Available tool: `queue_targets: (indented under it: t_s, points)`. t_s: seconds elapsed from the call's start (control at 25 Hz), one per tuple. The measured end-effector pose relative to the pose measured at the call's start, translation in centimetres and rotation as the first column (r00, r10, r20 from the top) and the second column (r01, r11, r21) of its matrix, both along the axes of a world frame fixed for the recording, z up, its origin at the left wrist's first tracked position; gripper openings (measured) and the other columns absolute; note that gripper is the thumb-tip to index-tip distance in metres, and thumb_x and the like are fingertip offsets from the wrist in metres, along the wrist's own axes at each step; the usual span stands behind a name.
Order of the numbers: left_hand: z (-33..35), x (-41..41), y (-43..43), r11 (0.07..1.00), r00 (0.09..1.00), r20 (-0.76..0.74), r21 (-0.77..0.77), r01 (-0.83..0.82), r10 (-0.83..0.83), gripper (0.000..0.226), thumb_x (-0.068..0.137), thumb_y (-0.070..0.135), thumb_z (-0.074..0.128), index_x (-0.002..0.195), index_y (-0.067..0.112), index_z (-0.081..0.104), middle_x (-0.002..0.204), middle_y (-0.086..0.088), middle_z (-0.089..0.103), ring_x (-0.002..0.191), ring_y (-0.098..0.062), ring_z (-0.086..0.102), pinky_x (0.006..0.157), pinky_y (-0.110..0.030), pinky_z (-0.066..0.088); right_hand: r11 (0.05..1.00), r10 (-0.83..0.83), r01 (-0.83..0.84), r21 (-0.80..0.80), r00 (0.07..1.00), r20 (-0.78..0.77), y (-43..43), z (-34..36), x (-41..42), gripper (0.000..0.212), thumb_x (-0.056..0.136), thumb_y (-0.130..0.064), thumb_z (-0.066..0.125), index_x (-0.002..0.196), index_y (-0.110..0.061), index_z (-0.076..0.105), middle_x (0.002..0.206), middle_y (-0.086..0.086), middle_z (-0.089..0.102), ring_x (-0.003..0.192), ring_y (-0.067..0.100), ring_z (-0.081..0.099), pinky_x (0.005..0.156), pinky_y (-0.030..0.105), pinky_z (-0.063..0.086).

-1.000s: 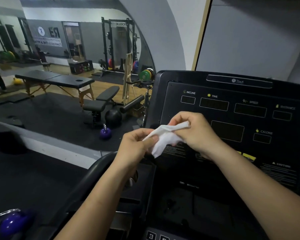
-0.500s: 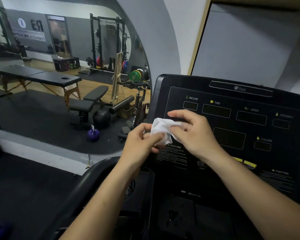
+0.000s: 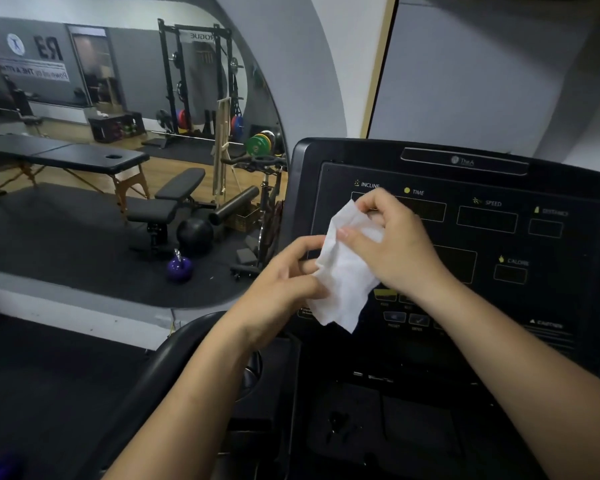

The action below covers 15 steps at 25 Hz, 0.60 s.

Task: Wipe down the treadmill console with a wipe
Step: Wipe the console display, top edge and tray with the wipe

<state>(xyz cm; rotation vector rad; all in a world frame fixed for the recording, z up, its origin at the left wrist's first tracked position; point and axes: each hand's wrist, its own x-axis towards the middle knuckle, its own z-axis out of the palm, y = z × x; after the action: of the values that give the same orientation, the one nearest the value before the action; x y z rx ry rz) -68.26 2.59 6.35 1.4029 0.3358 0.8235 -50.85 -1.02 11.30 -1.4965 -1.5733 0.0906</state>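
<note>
Wipe (image 3: 343,268), white and crumpled, hangs partly unfolded between our two hands in front of the left part of the treadmill console (image 3: 551,292). It covers the spot below the INCLINE label and droops toward the small buttons low on the panel; we cannot tell whether it touches the panel. Our left hand (image 3: 284,271) comes in from the near left, and its grip is closed on the wipe's left edge, fingertips pinching the sheet about halfway down. Our right hand (image 3: 395,247) reaches in from the near right, and its grip is clamped on the wipe's upper part, thumb on the near face and fingers curled over the top corner. On the black console the display windows are dark, and we read the labels TIME, SPEED, DISTANCE and CALORIE to the right of our hands. A dark curved handrail (image 3: 160,372) sweeps up at the near left of the console. Farther left a large mirror (image 3: 49,230) shows a gym: a black massage bed (image 3: 66,155), an adjustable bench (image 3: 174,199), a black ball (image 3: 194,235), a purple kettlebell (image 3: 180,267) on the dark mat, and a squat rack (image 3: 194,81) far back with coloured plates near it.
</note>
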Motion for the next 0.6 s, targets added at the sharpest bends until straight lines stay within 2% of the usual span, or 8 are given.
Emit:
queue_targets:
  t_s: [0.08,0.16,0.24,0.32,0.44,0.52,0.56,0.6]
  points:
    - [-0.1,-0.3,-0.1,0.993,0.993,0.101,-0.106,-0.057,0.068,0.045,0.07,0.001,0.053,0.113,0.013,0.056,0.089,-0.005,0.068,0.076,-0.021,0.063,0.062,-0.027,0.05,0.997,-0.069,0.069,0.025,0.997,0.019,0.1,-0.4,-0.2,0.031,0.079,-0.02,0.074,0.085,-0.02,0.043,0.067,-0.007,0.044,0.058,0.007,0.038,0.052,0.019,0.032]
    - [-0.3,-0.2,-0.1,0.969,0.97,0.085,-0.119,-0.216,0.227,0.031,0.071,0.005,0.057,0.098,0.021,0.058,0.085,-0.011,0.061,0.071,-0.026,0.055,0.055,-0.03,0.043,0.987,-0.089,0.077,0.139,0.993,0.079,0.1,-0.7,-1.0,0.031,0.076,-0.01,0.073,0.077,-0.014,0.043,0.068,-0.005,0.044,0.06,0.008,0.038,0.054,0.017,0.031]
    - [-0.4,0.1,0.0,0.919,0.919,0.022,-0.025,-0.393,0.394,0.019,0.072,0.007,0.06,0.079,0.024,0.061,0.08,-0.014,0.051,0.071,-0.029,0.043,0.056,-0.03,0.033,0.969,0.004,-0.04,0.242,0.989,0.148,-0.3,-1.4,-2.0,0.022,0.075,-0.003,0.072,0.074,-0.01,0.052,0.074,-0.002,0.052,0.067,0.01,0.046,0.061,0.017,0.036]
    - [-0.7,-0.1,0.2,0.895,0.894,0.042,-0.018,-0.446,0.447,0.018,0.073,0.006,0.062,0.068,0.023,0.061,0.076,-0.015,0.05,0.072,-0.027,0.04,0.058,-0.031,0.031,0.956,0.16,-0.21,0.204,0.958,0.24,-0.9,-2.5,-2.8,0.015,0.077,-0.006,0.072,0.089,-0.009,0.063,0.089,-0.001,0.057,0.08,0.008,0.053,0.073,0.015,0.041]
    - [-1.0,-0.9,0.6,0.923,0.919,0.101,-0.107,-0.37,0.381,0.012,0.074,0.009,0.063,0.074,0.021,0.065,0.081,-0.01,0.061,0.076,-0.026,0.056,0.062,-0.033,0.045,0.948,0.261,-0.311,0.062,0.878,0.401,-0.8,-3.0,-2.8,0.029,0.084,-0.004,0.068,0.112,-0.011,0.069,0.104,0.003,0.058,0.095,0.013,0.058,0.084,0.022,0.047]
    - [-1.5,-0.9,1.3,0.896,0.89,0.114,-0.107,-0.43,0.441,0.018,0.076,0.009,0.062,0.08,0.025,0.07,0.09,-0.003,0.068,0.088,-0.023,0.061,0.074,-0.036,0.049,0.957,0.199,-0.276,0.092,0.852,0.485,0.8,-1.1,-2.0,0.034,0.084,0.004,0.062,0.114,-0.01,0.07,0.103,0.011,0.061,0.094,0.025,0.061,0.082,0.032,0.051]
    - [-1.8,-0.5,2.0,0.846,0.843,0.077,-0.032,-0.532,0.532,0.022,0.079,0.008,0.062,0.086,0.026,0.072,0.095,0.001,0.07,0.095,-0.019,0.063,0.081,-0.035,0.051,0.96,0.122,-0.228,0.165,0.866,0.485,2.2,0.4,-1.4,0.035,0.084,0.006,0.061,0.113,-0.009,0.071,0.101,0.014,0.062,0.091,0.029,0.061,0.081,0.034,0.051]
    - [-2.1,0.0,2.7,0.763,0.769,0.01,0.111,-0.636,0.639,0.024,0.082,0.006,0.064,0.096,0.025,0.072,0.102,0.005,0.071,0.101,-0.014,0.063,0.088,-0.033,0.052,0.955,0.028,-0.164,0.246,0.877,0.479,3.8,2.1,-0.8,0.036,0.084,0.008,0.059,0.114,-0.008,0.071,0.099,0.016,0.061,0.09,0.031,0.061,0.081,0.035,0.051]
